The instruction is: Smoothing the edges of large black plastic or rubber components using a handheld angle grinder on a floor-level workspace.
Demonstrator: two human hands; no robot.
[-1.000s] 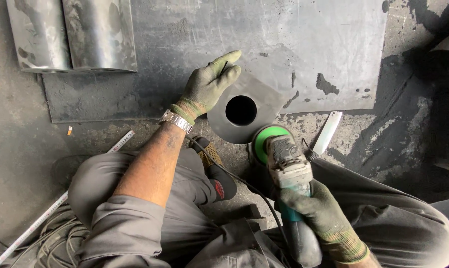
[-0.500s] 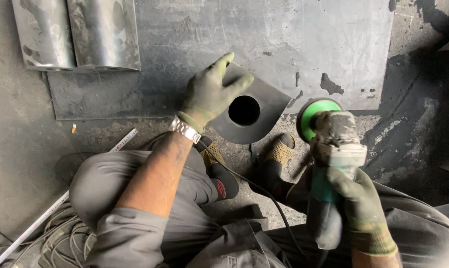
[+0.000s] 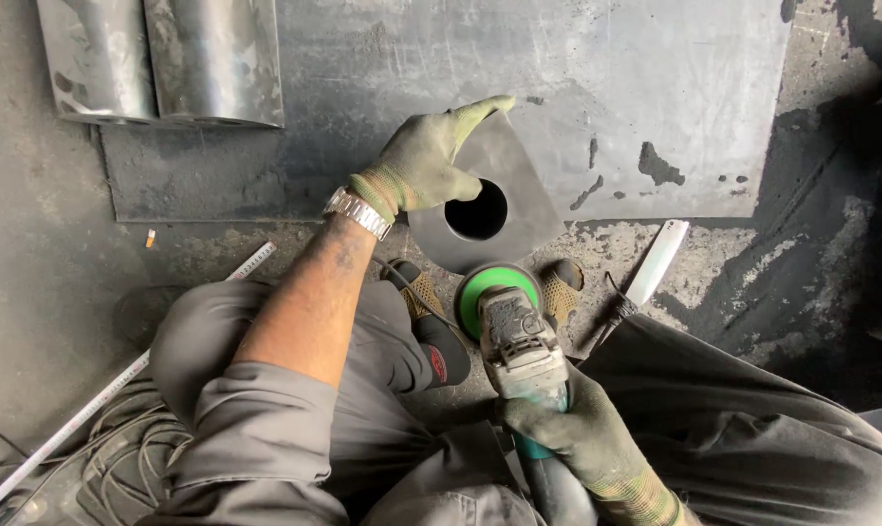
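**Grinder at the edge of a holed steel plate**

A small dark steel plate with a round hole cut through it [image 3: 499, 209] lies on the floor at the near edge of a large grey steel sheet [image 3: 577, 97], partly overlapping it and just ahead of the person's feet. The left hand [image 3: 426, 161], in a worn green-and-grey work glove, lies flat on the plate's left part with fingers stretched out and pressing down, the index finger pointing along the plate's upper edge; it grips nothing. A silver metal wristwatch [image 3: 358, 211] sits on that wrist, below a bare forearm and a rolled grey sleeve.

The right hand [image 3: 572, 438], gloved the same way, is clenched around the body of a grey angle grinder with a green disc [image 3: 509, 326]. The disc is at the plate's near rim; whether it touches the metal cannot be told. The grinder's black cable [image 3: 407, 282] runs back between the legs.

Two dark shoes with tan mesh toes [image 3: 423, 297] flank the grinder, under grey work trousers. A white flat strip [image 3: 657, 261] lies on the floor to the right, just off the sheet's edge. A steel tape rule [image 3: 119, 375] runs diagonally at left. Two curved shiny sheet-metal pieces [image 3: 168, 58] rest on the sheet's far left corner.
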